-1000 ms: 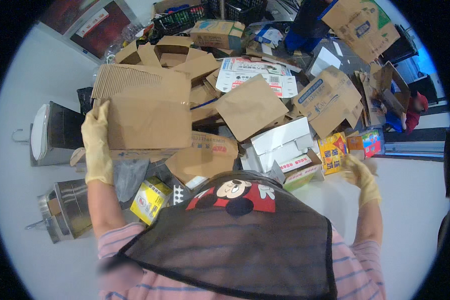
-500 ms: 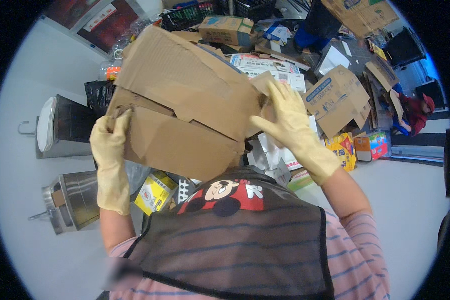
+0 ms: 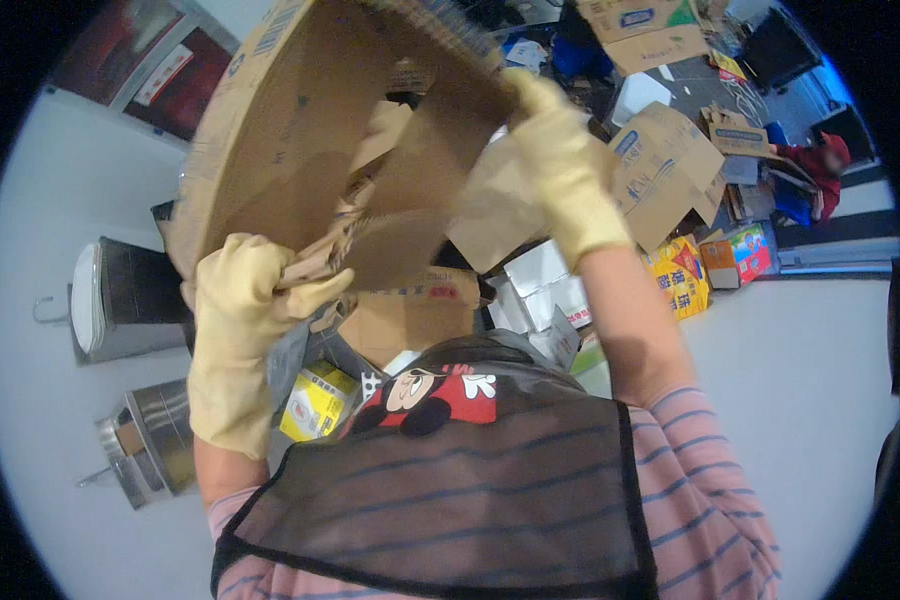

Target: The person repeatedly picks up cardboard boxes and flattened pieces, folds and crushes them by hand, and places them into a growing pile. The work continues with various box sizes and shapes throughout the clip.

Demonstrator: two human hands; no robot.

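Observation:
A large brown cardboard box [image 3: 290,140] is raised and tilted in front of me, its inside showing through an opening. Wearing a pale yellow rubber glove, my left hand [image 3: 255,285] is closed on a crumpled flap at the near left edge. My right hand [image 3: 560,150], gloved the same way and slightly blurred, grips the box's right edge with bent fingers. Beneath the box, a piece of brown cardboard [image 3: 410,325] lies close to my body. White cartons [image 3: 540,285] sit below my right forearm.
A flattened carton [image 3: 665,165] and a yellow bag [image 3: 678,278] lie at the right, beside an orange box [image 3: 735,255]. Metal bins [image 3: 150,440] and a dark bin [image 3: 140,295] stand at the left. A yellow box [image 3: 315,405] is near my waist. Another person [image 3: 820,170] is at the far right.
The box has been lifted and turned, so its inside now shows instead of its closed flaps. My right hand has gone from spread fingers to gripping its edge.

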